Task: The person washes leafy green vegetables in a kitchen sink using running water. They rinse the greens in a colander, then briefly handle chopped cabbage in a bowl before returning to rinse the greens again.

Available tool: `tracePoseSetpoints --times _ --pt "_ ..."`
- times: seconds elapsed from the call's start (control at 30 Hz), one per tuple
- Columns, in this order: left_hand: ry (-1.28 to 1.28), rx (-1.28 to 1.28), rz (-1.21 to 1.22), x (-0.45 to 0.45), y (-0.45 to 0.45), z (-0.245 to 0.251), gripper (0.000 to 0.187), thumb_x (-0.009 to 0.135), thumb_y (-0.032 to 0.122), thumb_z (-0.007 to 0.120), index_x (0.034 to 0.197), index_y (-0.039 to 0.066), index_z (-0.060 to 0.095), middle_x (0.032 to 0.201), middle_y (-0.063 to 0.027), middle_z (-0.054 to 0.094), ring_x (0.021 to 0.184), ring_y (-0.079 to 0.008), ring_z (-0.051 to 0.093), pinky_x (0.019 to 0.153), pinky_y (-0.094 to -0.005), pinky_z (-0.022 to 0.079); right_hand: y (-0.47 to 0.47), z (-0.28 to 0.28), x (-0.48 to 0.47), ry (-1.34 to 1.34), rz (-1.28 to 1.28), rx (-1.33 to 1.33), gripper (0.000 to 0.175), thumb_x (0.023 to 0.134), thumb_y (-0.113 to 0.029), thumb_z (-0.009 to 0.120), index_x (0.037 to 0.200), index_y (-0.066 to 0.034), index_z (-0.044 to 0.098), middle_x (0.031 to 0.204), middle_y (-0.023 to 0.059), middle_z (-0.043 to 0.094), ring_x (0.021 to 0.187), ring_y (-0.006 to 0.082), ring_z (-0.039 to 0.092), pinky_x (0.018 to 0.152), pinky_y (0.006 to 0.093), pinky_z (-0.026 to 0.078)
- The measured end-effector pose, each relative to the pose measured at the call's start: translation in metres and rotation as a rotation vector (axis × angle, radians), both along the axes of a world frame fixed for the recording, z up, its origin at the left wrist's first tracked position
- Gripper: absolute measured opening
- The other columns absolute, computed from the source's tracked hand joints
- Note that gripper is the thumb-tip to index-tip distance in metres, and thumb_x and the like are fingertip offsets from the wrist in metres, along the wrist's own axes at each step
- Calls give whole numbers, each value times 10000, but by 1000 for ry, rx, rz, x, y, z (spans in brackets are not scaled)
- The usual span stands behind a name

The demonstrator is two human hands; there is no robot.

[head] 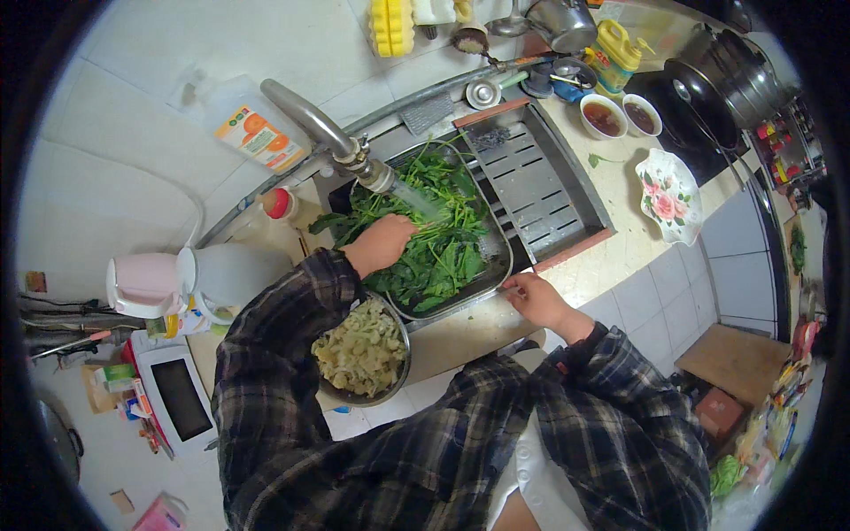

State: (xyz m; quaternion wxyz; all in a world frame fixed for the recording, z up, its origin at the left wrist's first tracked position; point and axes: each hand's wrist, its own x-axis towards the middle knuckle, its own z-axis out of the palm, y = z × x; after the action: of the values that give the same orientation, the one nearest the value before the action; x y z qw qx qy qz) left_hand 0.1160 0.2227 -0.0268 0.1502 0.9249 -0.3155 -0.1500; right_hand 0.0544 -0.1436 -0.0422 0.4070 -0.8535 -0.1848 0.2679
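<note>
Leafy green vegetables (445, 259) with long stems fill a rectangular metal basin (508, 265) at the sink. From the metal faucet (312, 119), water runs down onto them. My left hand (382, 244) reaches in from the left with its fingers curled around some stems, the fingertips partly hidden. At the basin's near right corner, my right hand (539, 300) grips the rim between thumb and fingers. A round metal bowl (406, 358) of chopped, pale cauliflower-like pieces (362, 348) stands near my left forearm, which covers part of it.
Right of the basin lies a slotted metal drain tray (531, 192). Beyond are two bowls of brown liquid (603, 117), a floral scalloped dish (669, 197) and a black pot (724, 79). A large plastic bottle (259, 126) and a pitcher (232, 275) stand left.
</note>
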Motion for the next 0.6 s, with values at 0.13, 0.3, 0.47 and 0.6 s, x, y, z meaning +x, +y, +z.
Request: tracePoseSetpoints --times 0.13,0.3,0.47,0.6 --pt "-6 4 106 5 -6 -31 384 785 -5 571 1168 28 570 994 -173 610 961 -379 553 850 -447 429 -8 2 -5 -1 -19 -22 271 832 -160 640 1079 -50 648 1068 191 624 937 357 623 844 401 506" --pt "115 130 156 17 -2 -27 400 787 74 653 1178 68 572 950 -165 634 928 -378 587 812 -463 448 -19 6 -7 23 -44 -43 269 829 -151 639 1077 -45 648 1068 190 628 932 341 632 823 389 516" --pt "1 -55 232 20 -2 12 392 808 159 690 1178 70 597 1016 -217 616 957 -402 595 790 -480 490 -24 7 -3 29 -48 -58 272 832 -143 635 1084 -41 645 1037 183 639 897 319 647 805 384 524" --pt "268 136 103 -22 -15 26 465 839 242 662 1257 65 566 1237 -250 504 1027 -417 575 880 -470 488 -19 4 -3 40 -55 -3 261 837 -146 634 1072 -33 649 1026 179 645 877 306 651 794 382 527"
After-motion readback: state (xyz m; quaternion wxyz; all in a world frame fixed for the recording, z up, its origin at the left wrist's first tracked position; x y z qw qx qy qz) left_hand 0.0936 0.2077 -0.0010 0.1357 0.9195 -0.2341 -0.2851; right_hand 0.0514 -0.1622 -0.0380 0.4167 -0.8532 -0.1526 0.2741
